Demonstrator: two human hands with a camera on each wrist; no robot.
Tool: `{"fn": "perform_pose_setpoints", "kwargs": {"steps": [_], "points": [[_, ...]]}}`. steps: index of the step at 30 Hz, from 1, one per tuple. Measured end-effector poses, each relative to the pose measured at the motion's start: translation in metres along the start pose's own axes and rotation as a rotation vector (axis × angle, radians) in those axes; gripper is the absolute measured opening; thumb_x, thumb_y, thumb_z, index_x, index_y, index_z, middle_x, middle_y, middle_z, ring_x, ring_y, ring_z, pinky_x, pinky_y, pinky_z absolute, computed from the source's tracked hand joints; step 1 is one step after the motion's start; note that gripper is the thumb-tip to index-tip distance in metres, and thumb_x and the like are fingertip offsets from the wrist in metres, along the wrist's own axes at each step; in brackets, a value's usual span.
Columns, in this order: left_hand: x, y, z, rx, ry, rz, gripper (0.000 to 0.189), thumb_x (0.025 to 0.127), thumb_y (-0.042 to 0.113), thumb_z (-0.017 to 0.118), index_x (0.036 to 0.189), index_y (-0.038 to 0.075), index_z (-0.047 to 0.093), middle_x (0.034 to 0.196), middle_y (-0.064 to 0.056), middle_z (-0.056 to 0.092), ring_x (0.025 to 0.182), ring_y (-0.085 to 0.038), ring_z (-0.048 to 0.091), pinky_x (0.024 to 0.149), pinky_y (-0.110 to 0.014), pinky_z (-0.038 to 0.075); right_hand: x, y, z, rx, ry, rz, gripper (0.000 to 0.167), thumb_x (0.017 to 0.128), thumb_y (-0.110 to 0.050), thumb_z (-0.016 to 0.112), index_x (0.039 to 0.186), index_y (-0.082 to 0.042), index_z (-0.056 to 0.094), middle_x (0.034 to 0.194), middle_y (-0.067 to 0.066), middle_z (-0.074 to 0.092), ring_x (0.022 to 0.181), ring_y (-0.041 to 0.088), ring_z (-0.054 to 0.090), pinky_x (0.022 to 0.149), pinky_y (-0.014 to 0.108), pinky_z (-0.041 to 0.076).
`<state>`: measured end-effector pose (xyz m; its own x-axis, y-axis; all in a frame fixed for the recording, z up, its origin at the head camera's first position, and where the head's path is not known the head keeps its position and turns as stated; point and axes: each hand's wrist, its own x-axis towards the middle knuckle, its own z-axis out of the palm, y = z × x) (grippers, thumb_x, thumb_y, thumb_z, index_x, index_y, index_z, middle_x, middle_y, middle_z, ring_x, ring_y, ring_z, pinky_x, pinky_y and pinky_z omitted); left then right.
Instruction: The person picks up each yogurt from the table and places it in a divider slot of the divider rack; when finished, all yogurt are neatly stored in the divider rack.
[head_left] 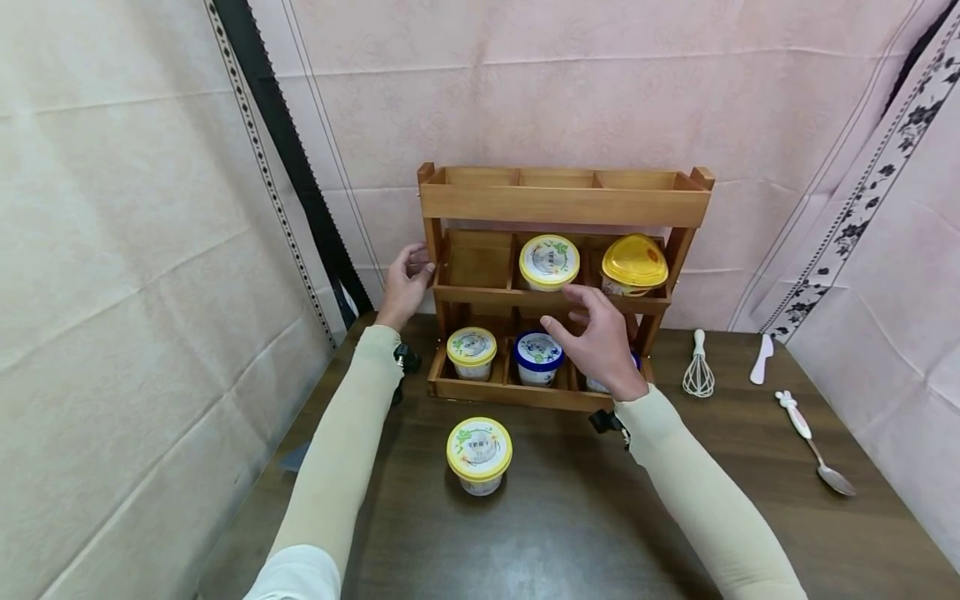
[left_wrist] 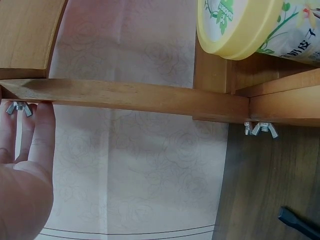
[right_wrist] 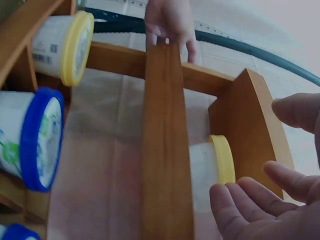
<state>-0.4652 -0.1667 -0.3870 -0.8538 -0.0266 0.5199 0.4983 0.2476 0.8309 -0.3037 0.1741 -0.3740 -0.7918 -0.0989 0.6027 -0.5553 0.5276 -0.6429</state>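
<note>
A three-tier wooden rack (head_left: 564, 202) stands at the back of the table. My left hand (head_left: 407, 283) is at its left side post; in the left wrist view extended fingers (left_wrist: 42, 132) touch the post beside a wing nut. My right hand (head_left: 600, 340) hangs in front of the rack, holding nothing, fingers loosely bent and thumb apart. Just beyond its fingertips, a yellow-lidded tub (head_left: 549, 262) sits in the middle tier's central compartment. Another tub with a domed yellow lid (head_left: 634, 262) is to its right. A further yellow-lidded tub (head_left: 480, 454) stands on the table in front.
The lower tier holds a yellow-lidded tub (head_left: 472, 352) at left, a blue-lidded tub (head_left: 538, 358) in the middle and another blue-lidded tub, mostly hidden by my right hand. A whisk (head_left: 699, 367), a white-handled spoon (head_left: 813, 442) and a small white knife (head_left: 762, 359) lie right.
</note>
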Motion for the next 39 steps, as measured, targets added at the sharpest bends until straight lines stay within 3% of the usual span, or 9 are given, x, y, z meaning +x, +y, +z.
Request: {"fn": "perform_pose_setpoints", "kwargs": {"steps": [5,13,20,28,34,39], "points": [[-0.001,-0.001,-0.001,0.016,-0.004,0.002,0.039,0.107,0.015,0.065,0.145,0.018,0.06,0.133,-0.011,0.065,0.122,-0.027,0.063,0.102,-0.043,0.054,-0.012,0.005,0.008,0.042,-0.086,0.021,0.057,0.098,-0.034,0.079,0.145,-0.009,0.06,0.143,0.012,0.062,0.131,0.028,0.062,0.105,0.05,0.057],[-0.001,-0.002,0.0,0.014,-0.006,-0.005,0.038,0.107,0.016,0.064,0.144,0.02,0.061,0.133,-0.01,0.065,0.122,-0.026,0.063,0.102,-0.044,0.054,-0.03,0.014,0.023,0.099,-0.204,0.034,0.05,0.099,-0.031,0.077,0.144,-0.016,0.061,0.14,0.007,0.064,0.13,0.028,0.063,0.104,0.058,0.056],[-0.001,-0.001,0.001,0.011,-0.001,-0.005,0.038,0.107,0.014,0.064,0.144,0.019,0.061,0.134,-0.01,0.065,0.122,-0.026,0.063,0.104,-0.044,0.053,-0.045,0.016,0.035,0.154,-0.3,0.04,0.052,0.099,-0.035,0.077,0.145,-0.019,0.06,0.144,0.007,0.063,0.133,0.038,0.061,0.103,0.061,0.056],[-0.001,-0.002,0.0,0.005,0.001,-0.004,0.038,0.107,0.013,0.064,0.145,0.019,0.06,0.135,-0.01,0.065,0.123,-0.026,0.063,0.105,-0.043,0.053,-0.066,0.016,0.052,0.123,-0.454,0.006,0.057,0.099,-0.045,0.074,0.149,-0.021,0.057,0.148,0.003,0.062,0.135,0.031,0.062,0.107,0.053,0.055],[-0.001,-0.001,0.0,0.008,-0.002,-0.015,0.038,0.107,0.014,0.063,0.145,0.02,0.06,0.135,-0.009,0.065,0.122,-0.025,0.063,0.102,-0.042,0.054,-0.082,0.018,0.064,0.192,-0.564,0.002,0.054,0.1,-0.043,0.074,0.147,-0.021,0.058,0.146,0.002,0.062,0.133,0.036,0.062,0.103,0.056,0.057],[-0.001,0.0,-0.001,0.014,0.004,-0.012,0.039,0.107,0.015,0.064,0.145,0.02,0.06,0.135,-0.009,0.065,0.122,-0.025,0.063,0.101,-0.041,0.054,-0.091,0.016,0.072,0.186,-0.631,-0.041,0.053,0.101,-0.043,0.073,0.147,-0.021,0.058,0.146,0.004,0.062,0.132,0.033,0.063,0.1,0.052,0.059]]}}
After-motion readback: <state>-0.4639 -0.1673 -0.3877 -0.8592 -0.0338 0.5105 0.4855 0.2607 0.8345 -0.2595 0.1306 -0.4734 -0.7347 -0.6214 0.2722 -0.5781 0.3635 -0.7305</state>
